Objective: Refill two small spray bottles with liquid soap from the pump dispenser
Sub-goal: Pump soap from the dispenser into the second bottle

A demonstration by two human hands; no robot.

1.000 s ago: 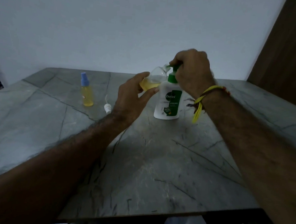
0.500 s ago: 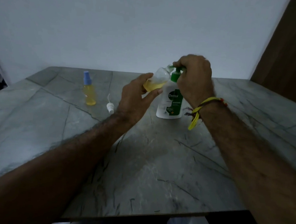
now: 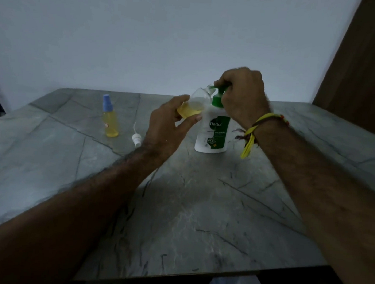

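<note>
Little changed: left hand [image 3: 167, 127] still grasping tilted open spray bottle [image 3: 192, 104] (part-full, yellow) at Dettol pump dispenser [image 3: 213, 132] spout; right hand [image 3: 242, 94] still clenched on pump head.

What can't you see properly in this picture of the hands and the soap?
All from the head view:
- Green pump top of the white soap dispenser: mostly covered by the right hand.
- Neck of the clear, tilted spray bottle: blurred, so soap flowing cannot be told. The left hand hides its base.
- Small print on the dispenser label: too small.
- Red mark on the capped yellow spray bottle: too small.
</note>
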